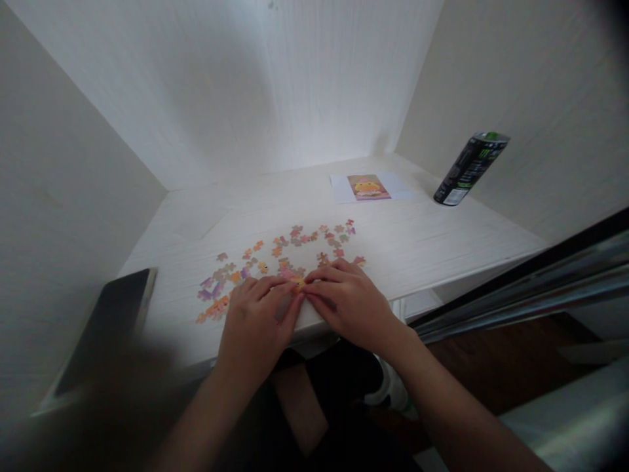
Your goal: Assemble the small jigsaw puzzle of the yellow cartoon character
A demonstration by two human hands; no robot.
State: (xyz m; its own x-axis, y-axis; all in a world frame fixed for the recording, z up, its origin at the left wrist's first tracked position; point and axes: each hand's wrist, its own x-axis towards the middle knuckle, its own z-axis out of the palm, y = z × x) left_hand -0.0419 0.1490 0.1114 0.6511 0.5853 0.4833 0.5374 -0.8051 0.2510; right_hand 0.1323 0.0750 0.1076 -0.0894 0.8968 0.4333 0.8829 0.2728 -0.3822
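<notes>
a small yellow-orange puzzle piece sits at the near edge of a white desk, pinched between the fingertips of both hands. the left hand lies palm down with its fingers curled inward, the tips touching the piece from the left. the right hand meets it from the other side, fingers loosely bent, the index finger and thumb closing on the same piece. neither hand is clenched; both are partly closed around that one spot.

just behind the hands, loose puzzle pieces in pink, orange and purple are scattered in a band across the desk, most lying apart from one another. the work looks to be at an early stage: a piece is being fitted or joined by hand, with most pieces unjoined. the next move likely calls for a fine turn of the piece to line up its tabs.

farther back lies a reference picture on a white sheet. a dark drink can stands to the right of it, near the wall. a dark tablet rests at the desk's left edge.
</notes>
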